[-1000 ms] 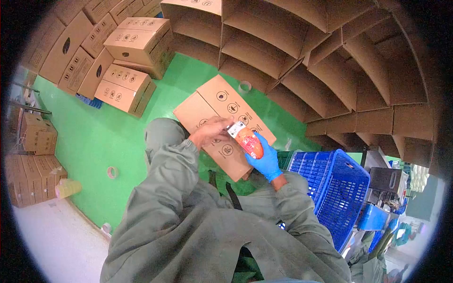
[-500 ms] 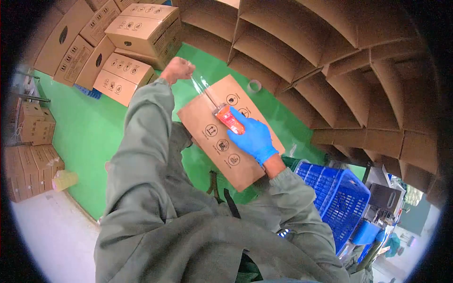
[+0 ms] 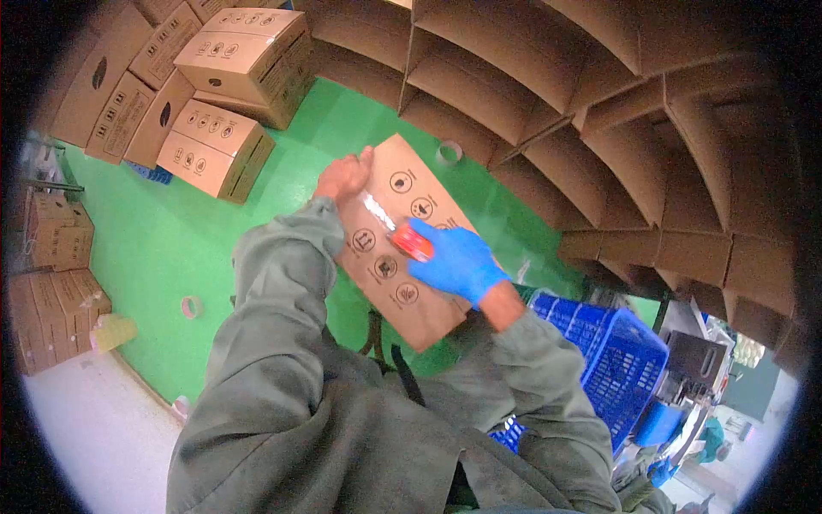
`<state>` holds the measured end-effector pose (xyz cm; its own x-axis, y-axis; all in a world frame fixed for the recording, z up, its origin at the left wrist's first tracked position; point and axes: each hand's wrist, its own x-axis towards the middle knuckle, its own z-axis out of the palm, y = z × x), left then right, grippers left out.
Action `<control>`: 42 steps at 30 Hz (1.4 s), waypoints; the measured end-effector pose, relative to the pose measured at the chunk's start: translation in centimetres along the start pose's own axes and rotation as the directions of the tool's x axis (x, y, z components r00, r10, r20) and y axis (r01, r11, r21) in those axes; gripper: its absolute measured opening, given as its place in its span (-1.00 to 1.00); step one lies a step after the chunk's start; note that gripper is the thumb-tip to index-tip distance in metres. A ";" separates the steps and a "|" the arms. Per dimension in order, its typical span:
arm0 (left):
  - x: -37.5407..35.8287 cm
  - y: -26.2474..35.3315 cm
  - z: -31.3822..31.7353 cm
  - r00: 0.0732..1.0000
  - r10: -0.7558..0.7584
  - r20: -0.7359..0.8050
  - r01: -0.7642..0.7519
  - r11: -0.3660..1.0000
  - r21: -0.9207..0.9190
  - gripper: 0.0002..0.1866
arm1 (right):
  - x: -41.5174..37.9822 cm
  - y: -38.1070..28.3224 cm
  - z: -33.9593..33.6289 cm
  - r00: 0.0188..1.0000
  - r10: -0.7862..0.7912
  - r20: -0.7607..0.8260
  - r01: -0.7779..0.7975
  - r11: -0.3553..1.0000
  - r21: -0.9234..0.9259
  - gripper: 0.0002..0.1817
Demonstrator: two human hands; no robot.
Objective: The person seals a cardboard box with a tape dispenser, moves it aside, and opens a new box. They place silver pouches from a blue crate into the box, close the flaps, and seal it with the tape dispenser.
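Note:
A brown cardboard carton (image 3: 390, 287) with printed handling symbols lies in front of me, its long seam running slantwise. My left hand (image 3: 345, 176), bare, is at the carton's far-left end with its fingers closed on the end of a strip of clear tape (image 3: 378, 212). The tape runs along the seam to a red tape dispenser (image 3: 413, 243). My right hand (image 3: 455, 264), in a blue glove, is wrapped around that dispenser, just above the carton's top. The fingertips of my left hand are partly hidden.
Stacked printed cartons (image 3: 244, 51) stand at the upper left. Open cardboard compartments (image 3: 531, 94) fill the upper right. A blue plastic crate (image 3: 621, 360) is beside my right arm. Tape rolls (image 3: 449, 152) lie on the green floor (image 3: 154, 257).
My left hand has come down from beyond the carton to its end, bringing the stretched tape onto the seam. My right hand has moved slightly lower with the dispenser.

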<state>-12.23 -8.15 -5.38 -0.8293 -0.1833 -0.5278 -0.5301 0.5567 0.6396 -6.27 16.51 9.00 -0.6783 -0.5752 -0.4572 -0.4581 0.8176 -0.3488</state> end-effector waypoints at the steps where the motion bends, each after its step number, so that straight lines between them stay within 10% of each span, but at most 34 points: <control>1: -2.8 1.5 0.8 0.988 0.009 -0.152 0.037 0.955 0.295 -0.15 | -2.6 1.2 0.1 0.999 0.012 0.046 -0.012 1.000 0.009 -0.28; 3: -6.9 0.6 6.2 0.768 0.601 -0.221 -0.225 0.576 0.786 0.02 | -8.8 4.1 1.7 0.992 0.096 0.081 -0.095 0.995 -0.017 -0.27; 5: -14.3 1.6 11.8 0.747 0.665 0.000 -0.460 0.516 0.723 0.12 | -13.7 5.8 2.5 0.979 0.164 0.125 -0.162 0.987 -0.025 -0.26; 7: -20.0 3.2 15.3 0.528 0.740 0.417 -0.832 0.352 0.429 0.35 | -15.4 6.4 3.6 0.957 0.240 0.160 -0.239 0.971 -0.030 -0.26; 19: -16.5 3.6 13.2 0.626 0.692 0.361 -0.696 0.287 0.658 0.27 | -12.0 9.5 10.4 0.967 0.220 0.132 -0.221 0.975 -0.007 -0.27; 24: -17.7 5.0 13.0 0.621 0.633 0.463 -0.708 0.198 0.678 0.18 | -4.1 7.7 17.8 0.975 0.190 -0.116 -0.194 0.981 -0.024 -0.58; 27: -17.0 4.4 13.5 0.500 0.726 0.473 -0.717 0.040 0.696 -0.10 | -6.0 7.2 16.0 0.977 0.212 0.030 -0.212 0.977 -0.013 -0.62; 29: -16.6 5.0 13.7 0.352 0.563 0.748 -0.808 -0.220 0.546 -0.33 | -9.8 6.4 8.2 0.966 0.212 0.148 -0.216 0.976 0.013 -0.52; 32: -13.7 4.5 11.8 0.091 0.638 0.765 -0.959 -0.152 0.241 -0.40 | -16.5 7.3 -2.2 0.825 0.354 -0.442 -0.383 0.923 0.024 -0.36; 34: -11.8 5.4 7.0 0.188 0.816 0.547 -0.961 0.039 0.272 -0.37 | -18.3 9.8 -9.3 0.468 0.044 -0.883 -0.296 0.949 -0.110 -0.26; 36: -9.6 7.0 1.2 0.447 0.811 0.379 -0.855 0.262 0.447 -0.32 | -18.0 11.5 -16.5 0.205 -0.006 -0.979 -0.401 0.912 -0.090 -0.29; 39: -0.5 2.7 -4.8 0.644 0.761 0.084 -0.670 0.507 0.542 -0.23 | -15.6 21.0 -25.8 0.258 -0.143 -0.955 -0.488 0.834 -0.257 -0.36; 41: 2.4 -1.2 -8.0 0.965 0.262 0.000 -0.254 0.932 0.258 -0.20 | -12.3 24.9 -28.8 0.347 -0.071 -0.935 -0.279 0.944 -0.176 -0.42; 42: 2.3 -2.7 -8.9 0.973 0.225 -0.045 -0.207 0.947 0.247 -0.20 | -11.0 27.0 -29.2 0.408 0.016 -0.913 -0.348 0.927 -0.139 -0.44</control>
<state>-14.32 -17.25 -3.38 -0.9343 -0.0895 -0.3450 -0.2863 0.7648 0.5771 -28.02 45.72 28.50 -0.8082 -0.1967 0.5551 -0.2686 0.9619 -0.0503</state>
